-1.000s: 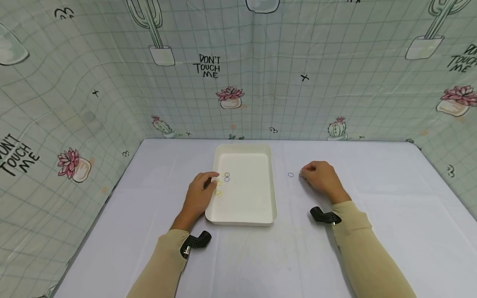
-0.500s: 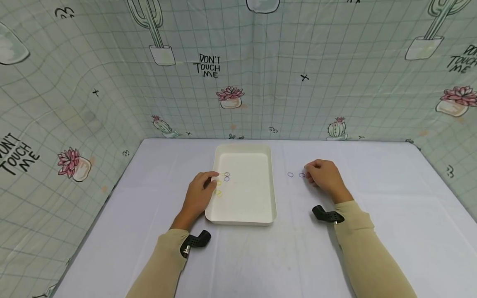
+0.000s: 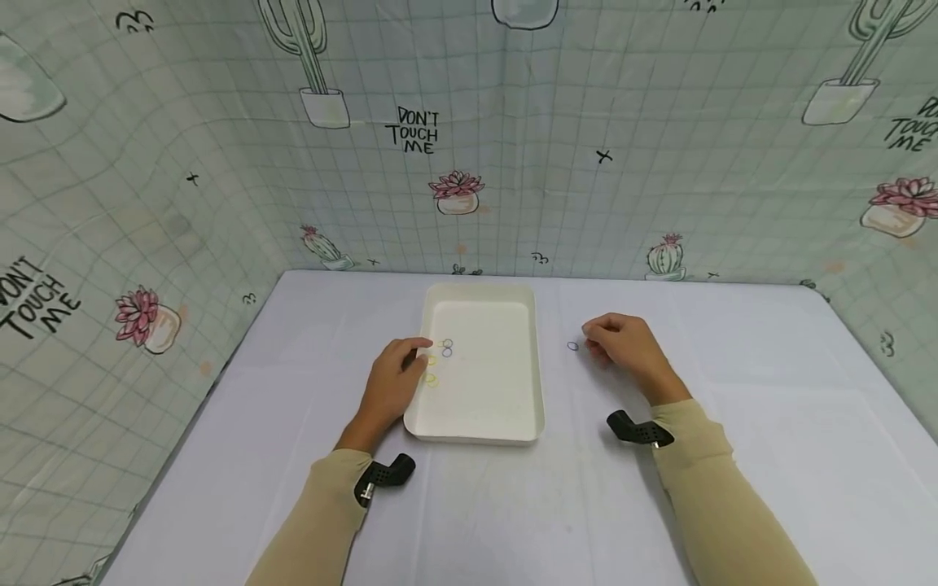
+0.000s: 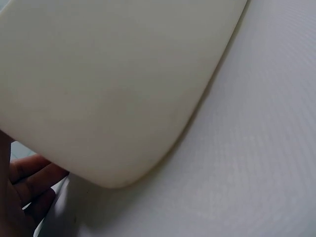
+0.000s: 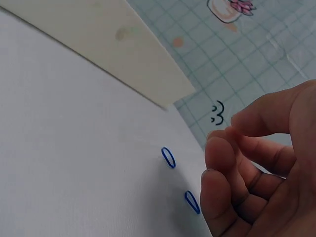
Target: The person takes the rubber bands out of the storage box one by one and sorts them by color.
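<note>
The white tray (image 3: 484, 382) lies on the table, and my left hand (image 3: 388, 382) holds its left rim. Its loosely bent fingers (image 4: 37, 177) show beyond the tray wall (image 4: 123, 98) in the left wrist view. Inside the tray near that hand are blue rubber bands (image 3: 448, 352) and yellow rubber bands (image 3: 431, 380). My right hand (image 3: 623, 346) hovers right of the tray, fingers loosely curled, with nothing visible between them. Below it, two blue rubber bands (image 5: 168, 157) lie apart on the table; in the head view one band (image 3: 573, 347) shows, the other hidden behind the hand.
A white cloth covers the table (image 3: 498, 513). A patterned curtain (image 3: 542, 203) stands behind it and along the sides. Black wrist cameras (image 3: 639, 429) sit on both sleeves.
My right hand draws back right from a blue band, uncovering it, then moves left over it toward the other band. The left hand and tray stay in place.
</note>
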`<state>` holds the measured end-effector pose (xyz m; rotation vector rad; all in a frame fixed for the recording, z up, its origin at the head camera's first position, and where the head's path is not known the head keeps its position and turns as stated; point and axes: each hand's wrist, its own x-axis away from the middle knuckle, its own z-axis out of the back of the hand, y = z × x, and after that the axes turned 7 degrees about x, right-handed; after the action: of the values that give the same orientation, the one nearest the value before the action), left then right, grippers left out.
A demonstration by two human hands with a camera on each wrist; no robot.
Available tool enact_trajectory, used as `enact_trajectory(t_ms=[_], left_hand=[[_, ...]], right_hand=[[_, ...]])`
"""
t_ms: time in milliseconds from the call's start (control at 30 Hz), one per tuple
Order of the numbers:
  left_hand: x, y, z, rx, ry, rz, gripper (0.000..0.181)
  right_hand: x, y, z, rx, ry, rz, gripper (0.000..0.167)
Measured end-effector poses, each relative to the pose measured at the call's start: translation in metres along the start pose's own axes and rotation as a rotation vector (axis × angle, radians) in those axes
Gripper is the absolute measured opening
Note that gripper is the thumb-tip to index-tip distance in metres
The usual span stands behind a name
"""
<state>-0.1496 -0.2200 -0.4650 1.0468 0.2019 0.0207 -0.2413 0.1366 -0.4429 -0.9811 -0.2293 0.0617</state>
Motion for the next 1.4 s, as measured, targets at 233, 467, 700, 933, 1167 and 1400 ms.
enact_trajectory(t_ms=[233, 467, 700, 933, 1167, 1400], left_hand=[[0.001, -0.001, 0.002, 0.014, 0.010, -0.014, 0.027], [-0.001, -0.002, -0.005, 0.029, 0.007, -0.039, 0.027], [0.002, -0.001, -0.008, 0.008, 0.003, -0.023, 0.027], [0.000, -0.004, -0.004, -0.004, 0.023, -0.030, 0.026], [0.001, -0.004, -0.004, 0.003, 0.021, -0.019, 0.026], [-0.001, -0.001, -0.005, 0.009, 0.033, -0.028, 0.026]], right_hand=[[0.005, -0.016, -0.019, -0.037, -0.075, 0.082, 0.032], [0.007, -0.027, -0.026, -0.040, -0.089, 0.124, 0.032], [0.004, -0.043, -0.037, -0.057, -0.110, 0.163, 0.034], [-0.005, -0.062, -0.052, -0.100, -0.124, 0.182, 0.040], [-0.006, -0.071, -0.065, -0.067, -0.188, 0.188, 0.040], [-0.012, -0.088, -0.065, -0.005, -0.296, 0.218, 0.038]])
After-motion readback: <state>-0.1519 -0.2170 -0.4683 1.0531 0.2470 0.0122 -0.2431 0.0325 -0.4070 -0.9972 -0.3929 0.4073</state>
